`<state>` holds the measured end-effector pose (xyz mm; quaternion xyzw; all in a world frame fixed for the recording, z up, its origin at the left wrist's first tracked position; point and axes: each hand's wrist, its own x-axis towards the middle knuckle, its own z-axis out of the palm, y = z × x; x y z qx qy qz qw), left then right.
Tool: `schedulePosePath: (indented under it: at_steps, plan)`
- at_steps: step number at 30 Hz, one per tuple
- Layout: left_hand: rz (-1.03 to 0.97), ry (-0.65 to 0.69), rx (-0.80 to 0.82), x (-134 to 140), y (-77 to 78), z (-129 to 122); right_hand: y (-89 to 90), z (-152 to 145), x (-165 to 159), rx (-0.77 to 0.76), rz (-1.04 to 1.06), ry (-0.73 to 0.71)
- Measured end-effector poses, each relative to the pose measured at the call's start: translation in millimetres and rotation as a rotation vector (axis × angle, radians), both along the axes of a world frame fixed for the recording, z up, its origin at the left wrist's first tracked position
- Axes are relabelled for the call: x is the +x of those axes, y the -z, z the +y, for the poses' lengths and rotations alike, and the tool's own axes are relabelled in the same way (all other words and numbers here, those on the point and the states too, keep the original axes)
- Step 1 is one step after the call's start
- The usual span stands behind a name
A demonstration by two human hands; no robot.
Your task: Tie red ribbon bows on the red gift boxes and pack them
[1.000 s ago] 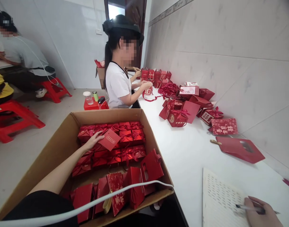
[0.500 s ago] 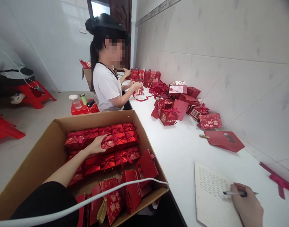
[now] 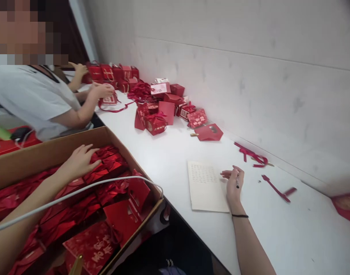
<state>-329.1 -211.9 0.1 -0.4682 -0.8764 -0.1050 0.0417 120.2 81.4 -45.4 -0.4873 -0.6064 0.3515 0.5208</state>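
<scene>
Head view, L hand [image 3: 80, 164]: over red boxes [image 3: 113, 166], fingers spread wide, nothing visibly gripped; contact w/ lids can't be told.
Boxes' spot: rows inside carton [image 3: 43, 157], under + around L hand; white cable [image 3: 136, 177] crosses in front.
Box handling: prob. light, thin stiff card, easy to dent; glossy faces may slip.
Box hold: best by opp. side walls, gentle squeeze; avoid ribbon bows, prob. soft + apt to pull loose.
R hand [image 3: 234, 191]: at notebook's rt edge, narrow grip on pen [image 3: 237, 183].
Pen handling: prob. light, rigid; pinch nr tip.
Notebook [image 3: 205, 196]: flat on table [image 3: 163, 164], handwritten, too small to read; pages prob. soft, lift by edge.
Beyond carton: co-worker's hand [image 3: 103, 91] on small box [image 3: 109, 100] w/ ribbon.
</scene>
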Motion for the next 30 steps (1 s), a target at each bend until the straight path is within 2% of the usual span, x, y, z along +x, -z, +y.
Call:
schedulePosePath:
  at_steps: [3, 6, 9, 11, 13, 15, 17, 21, 25, 30]
  plan:
    - [0.027, 0.284, 0.171, 41.7, -35.8, 62.1, -4.1, -11.1, 7.3, -0.059, 0.185, -0.077]
    - [-0.057, 0.524, 0.225, 98.5, -54.4, 127.0, -6.4, -20.1, 8.4, -0.104, 0.233, -0.142]
    - [-0.182, 0.722, 0.110, 155.2, -49.1, 190.9, -4.5, -26.1, -0.4, -0.138, 0.225, -0.173]
    - [-0.239, 0.785, -0.020, 188.6, -35.4, 227.2, -0.9, -28.8, -9.0, -0.176, 0.214, -0.193]
    - [-0.258, 0.814, -0.103, 215.2, -18.2, 253.1, 4.1, -30.2, -16.0, -0.223, 0.194, -0.215]
    - [-0.259, 0.805, -0.112, 232.6, -0.8, 266.8, 9.1, -30.1, -19.0, -0.266, 0.178, -0.238]
    - [-0.258, 0.792, -0.095, 240.2, 14.2, 270.2, 12.3, -28.2, -18.2, -0.304, 0.169, -0.261]
    - [-0.286, 0.770, -0.068, 236.5, 31.7, 267.1, 11.5, -22.2, -13.7, -0.385, 0.155, -0.337]
    - [-0.372, 0.811, -0.065, 229.2, 32.5, 272.6, 5.6, -21.8, -12.6, -0.405, 0.167, -0.345]
    - [-0.437, 0.810, -0.105, 228.1, 25.9, 279.7, -1.7, -28.1, -11.7, -0.266, 0.018, -0.235]
